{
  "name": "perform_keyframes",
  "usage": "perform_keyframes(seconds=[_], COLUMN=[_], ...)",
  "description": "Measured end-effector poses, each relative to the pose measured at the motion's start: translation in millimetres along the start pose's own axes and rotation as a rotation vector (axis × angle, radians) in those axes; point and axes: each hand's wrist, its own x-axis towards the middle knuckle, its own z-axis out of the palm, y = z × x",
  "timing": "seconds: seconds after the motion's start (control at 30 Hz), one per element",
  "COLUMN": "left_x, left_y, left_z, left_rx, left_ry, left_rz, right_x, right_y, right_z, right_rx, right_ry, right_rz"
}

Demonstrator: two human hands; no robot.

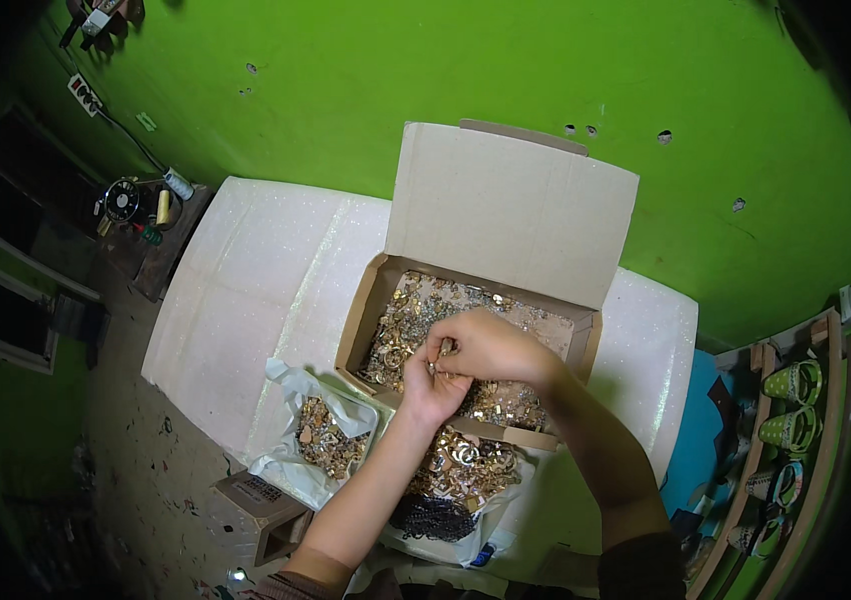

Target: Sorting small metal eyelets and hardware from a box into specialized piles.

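L hand was palm-up mid-frame over the open cardboard box, fingers curled, w/ R hand just above, its thumb + fingertips bunched tgthr near the L fingers; couldn't tell if either gripped a pc. Small metal trinkets lay loose in the box, ctr frame, w/ more in the paper-lined tray, lower L of ctr, + a mixed heap, btm ctr. IMO good technique was low wrists, light pinch, L palm cupped under R to catch drops.

We see a brownish, faintly ribbed left sleeve, a near-black right sleeve, a bare left hand and a bare right hand.
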Motion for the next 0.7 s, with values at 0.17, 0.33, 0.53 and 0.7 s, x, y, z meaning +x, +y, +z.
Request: perform_keyframes(seconds=[0.17, 0.33, 0.53, 0.7], left_x=[1.0, -10.3, -13.6, -9.2], left_y=[-4.2, -10.0, -11.2, -5.8], left_z=[-0.1, 11.6, 20.7, 18.4], left_rx=[-0.008, 0.013, -0.017, -0.082], left_ry=[-0.02, 0.079, 0.136, 0.01], left_rz=[0.048, 0.08, 0.057, 0.046], right_x=[-1.5, -13.4, -44.6, -102.1], right_y=[-0.6, -4.4, -13.6, -8.7], right_z=[9.6, -2.1, -14.7, 14.0], right_rx=[-0.125, -0.045, 0.297, 0.645], right_ry=[0.005, -0.032, 0.207, 0.494], right_rz=[0.001, -0.002, -0.084, 0.044])
